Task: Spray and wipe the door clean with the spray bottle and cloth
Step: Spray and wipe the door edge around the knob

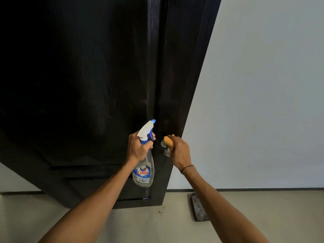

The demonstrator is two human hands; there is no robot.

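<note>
A dark wooden door (84, 81) fills the left and middle of the view. My left hand (138, 148) grips the neck of a clear spray bottle (144, 171) with a blue and white trigger head, its nozzle close to the door's edge. My right hand (180, 151) holds an orange cloth (169, 140) against the metal door handle (165, 149) on the door's right edge. Most of the cloth is hidden inside my fist.
A pale wall (263, 93) stands to the right of the door frame. A dark flat block (199, 206) lies on the light floor (140, 225) by the baseboard, below my right forearm. Small crumbs lie near the door's bottom corner.
</note>
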